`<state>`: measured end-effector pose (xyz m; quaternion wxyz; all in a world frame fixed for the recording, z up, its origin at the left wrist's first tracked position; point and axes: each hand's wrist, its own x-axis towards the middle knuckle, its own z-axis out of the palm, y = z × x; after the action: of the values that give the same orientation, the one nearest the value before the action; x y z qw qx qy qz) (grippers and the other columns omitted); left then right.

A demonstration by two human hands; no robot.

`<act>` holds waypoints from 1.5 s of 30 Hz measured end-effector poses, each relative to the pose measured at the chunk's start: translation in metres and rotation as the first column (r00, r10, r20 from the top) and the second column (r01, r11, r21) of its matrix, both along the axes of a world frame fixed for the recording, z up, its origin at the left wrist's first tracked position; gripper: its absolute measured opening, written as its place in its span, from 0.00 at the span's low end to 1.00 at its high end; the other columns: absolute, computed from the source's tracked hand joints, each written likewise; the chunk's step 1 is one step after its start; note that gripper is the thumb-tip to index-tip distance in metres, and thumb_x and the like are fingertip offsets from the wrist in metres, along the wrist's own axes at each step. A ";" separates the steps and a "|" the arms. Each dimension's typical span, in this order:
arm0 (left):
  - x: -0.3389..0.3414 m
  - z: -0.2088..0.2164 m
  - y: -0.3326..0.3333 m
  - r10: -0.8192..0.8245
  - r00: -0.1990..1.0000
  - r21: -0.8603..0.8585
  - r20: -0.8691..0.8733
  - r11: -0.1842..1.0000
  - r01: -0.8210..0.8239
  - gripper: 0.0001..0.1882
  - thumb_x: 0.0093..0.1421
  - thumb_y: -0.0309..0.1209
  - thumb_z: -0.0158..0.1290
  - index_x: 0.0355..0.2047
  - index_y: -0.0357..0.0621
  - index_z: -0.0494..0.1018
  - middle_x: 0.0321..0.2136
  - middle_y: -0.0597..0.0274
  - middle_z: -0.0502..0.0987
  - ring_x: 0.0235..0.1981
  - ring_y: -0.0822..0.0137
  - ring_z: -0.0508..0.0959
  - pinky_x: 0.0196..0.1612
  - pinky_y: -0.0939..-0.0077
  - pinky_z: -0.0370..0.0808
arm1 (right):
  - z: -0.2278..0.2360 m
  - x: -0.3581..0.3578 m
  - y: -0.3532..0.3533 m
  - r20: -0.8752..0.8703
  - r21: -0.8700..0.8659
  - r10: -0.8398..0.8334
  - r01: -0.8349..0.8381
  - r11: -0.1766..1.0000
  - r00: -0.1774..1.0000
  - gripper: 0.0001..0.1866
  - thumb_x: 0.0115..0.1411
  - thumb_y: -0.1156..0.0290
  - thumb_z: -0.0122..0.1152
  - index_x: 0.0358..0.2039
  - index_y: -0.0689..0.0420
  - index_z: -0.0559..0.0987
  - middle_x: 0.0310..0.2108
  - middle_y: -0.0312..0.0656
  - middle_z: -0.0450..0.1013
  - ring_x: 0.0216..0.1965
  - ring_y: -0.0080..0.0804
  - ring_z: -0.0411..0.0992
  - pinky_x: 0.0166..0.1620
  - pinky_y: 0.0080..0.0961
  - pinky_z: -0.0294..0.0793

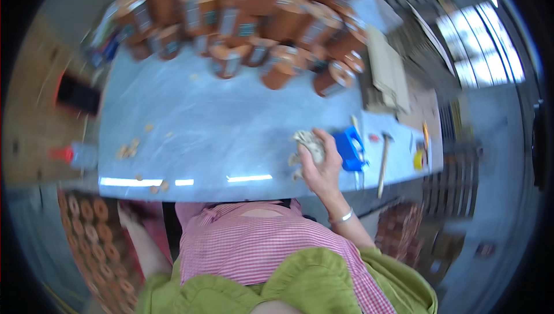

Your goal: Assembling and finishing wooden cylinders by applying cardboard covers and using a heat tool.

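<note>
A pale crumpled lump (310, 143) is gripped tight in the right hand (321, 167) above the tabletop's (219, 123) near edge. It is best held firmly and kept over the tabletop. The left hand (128, 215) hangs low beside the tabletop; its fingers cannot be made out.

Grey worktable (219, 118), bright windows (485, 54)

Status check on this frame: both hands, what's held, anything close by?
Right hand closed around crumpled pale grey rag. Left hand down below table edge, grip unclear. Blue plastic box beside rag.
</note>
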<state>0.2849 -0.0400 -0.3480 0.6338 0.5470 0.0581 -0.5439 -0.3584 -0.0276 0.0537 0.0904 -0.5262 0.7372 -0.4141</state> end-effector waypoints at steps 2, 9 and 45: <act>-0.051 0.035 -0.047 -0.189 0.982 -0.014 0.030 0.982 0.189 0.28 0.75 0.45 0.40 0.68 0.40 0.63 0.63 0.51 0.69 0.64 0.54 0.68 0.67 0.61 0.68 | -0.004 -0.027 0.015 -0.110 -0.058 -0.132 0.126 0.990 0.985 0.24 0.56 0.70 0.72 0.52 0.62 0.77 0.39 0.49 0.80 0.42 0.46 0.78 0.51 0.37 0.74; -0.089 0.114 -0.054 -0.349 0.823 0.005 0.448 0.921 0.388 0.27 0.74 0.42 0.43 0.66 0.39 0.65 0.62 0.50 0.69 0.62 0.54 0.69 0.65 0.61 0.69 | -0.007 -0.075 0.052 -0.368 -0.036 -0.190 0.191 0.981 0.910 0.26 0.55 0.66 0.73 0.51 0.63 0.78 0.54 0.54 0.72 0.52 0.51 0.71 0.54 0.40 0.72; -0.800 0.395 0.119 0.292 -0.041 0.288 0.955 -0.896 0.339 0.38 0.55 0.33 0.66 0.65 0.41 0.66 0.68 0.40 0.61 0.67 0.40 0.66 0.67 0.51 0.66 | -0.103 -0.456 0.231 -0.501 0.004 -0.801 0.927 0.375 0.326 0.18 0.64 0.63 0.58 0.52 0.56 0.78 0.61 0.49 0.70 0.65 0.50 0.64 0.65 0.51 0.62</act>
<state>-0.5154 0.0790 0.0468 0.0304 -0.2659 -0.8943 -0.3585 -0.8143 0.2032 -0.0488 -0.2316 -0.0992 0.9545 -0.1596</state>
